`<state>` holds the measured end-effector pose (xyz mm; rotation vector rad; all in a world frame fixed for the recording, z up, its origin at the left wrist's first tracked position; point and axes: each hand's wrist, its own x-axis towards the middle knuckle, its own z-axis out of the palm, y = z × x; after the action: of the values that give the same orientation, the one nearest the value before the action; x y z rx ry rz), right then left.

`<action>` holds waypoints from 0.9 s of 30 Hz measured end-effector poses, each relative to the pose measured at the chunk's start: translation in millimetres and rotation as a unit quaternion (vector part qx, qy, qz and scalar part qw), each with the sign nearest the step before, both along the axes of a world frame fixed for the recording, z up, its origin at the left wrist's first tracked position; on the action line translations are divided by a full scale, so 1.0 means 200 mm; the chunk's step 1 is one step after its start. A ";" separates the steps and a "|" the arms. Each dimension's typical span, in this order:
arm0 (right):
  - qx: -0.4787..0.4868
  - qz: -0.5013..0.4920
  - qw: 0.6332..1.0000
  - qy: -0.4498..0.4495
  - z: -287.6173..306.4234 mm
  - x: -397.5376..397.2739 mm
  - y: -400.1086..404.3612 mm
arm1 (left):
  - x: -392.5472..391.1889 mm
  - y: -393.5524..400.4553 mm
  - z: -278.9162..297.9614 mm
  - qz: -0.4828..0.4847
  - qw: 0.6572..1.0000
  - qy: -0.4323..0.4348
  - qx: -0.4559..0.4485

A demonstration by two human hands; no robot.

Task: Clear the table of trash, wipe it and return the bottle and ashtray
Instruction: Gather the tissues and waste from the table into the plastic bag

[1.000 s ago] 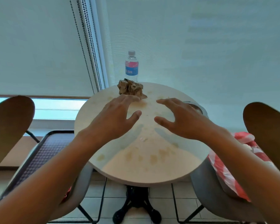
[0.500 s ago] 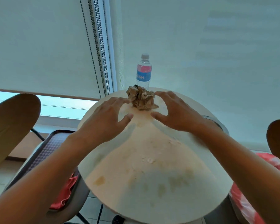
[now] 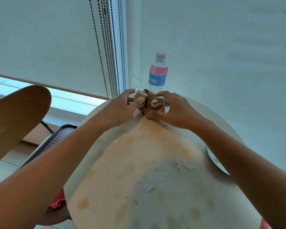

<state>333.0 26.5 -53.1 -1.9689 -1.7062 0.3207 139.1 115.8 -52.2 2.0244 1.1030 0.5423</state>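
Both hands are on the crumpled brown paper wad (image 3: pixel 149 103) at the far edge of the round desk (image 3: pixel 155 171). The left hand (image 3: pixel 120 109) has its thumb and fingers curled onto the wad's left side, and the right hand (image 3: pixel 177 109) pinches the right side, so each grip is closed around it. The water bottle (image 3: pixel 157 73) stands upright just behind the wad. A round metal thing, probably the ashtray (image 3: pixel 212 157), pokes out from under the right forearm. The desk top is stained, with white crumbs.
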 end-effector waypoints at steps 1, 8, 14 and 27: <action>0.006 0.001 1.000 0.008 0.00 0.00 0.00 | 0.02 0.01 -0.01 -0.002 1.000 -0.006 -0.006; 0.029 -0.037 0.995 0.086 0.01 0.00 -0.01 | 0.03 0.03 -0.03 -0.022 0.998 -0.052 -0.018; 0.039 -0.063 0.989 0.127 0.11 -0.06 -0.12 | -0.03 -0.03 0.06 -0.055 0.997 -0.062 -0.006; 0.104 -0.193 0.966 0.137 0.26 -0.33 -0.78 | -0.08 -0.42 0.21 -0.216 0.971 -0.103 0.014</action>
<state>267.6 -129.4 -0.2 -1.9427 -1.1083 0.2457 122.7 30.9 -10.6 2.0947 0.5102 0.5261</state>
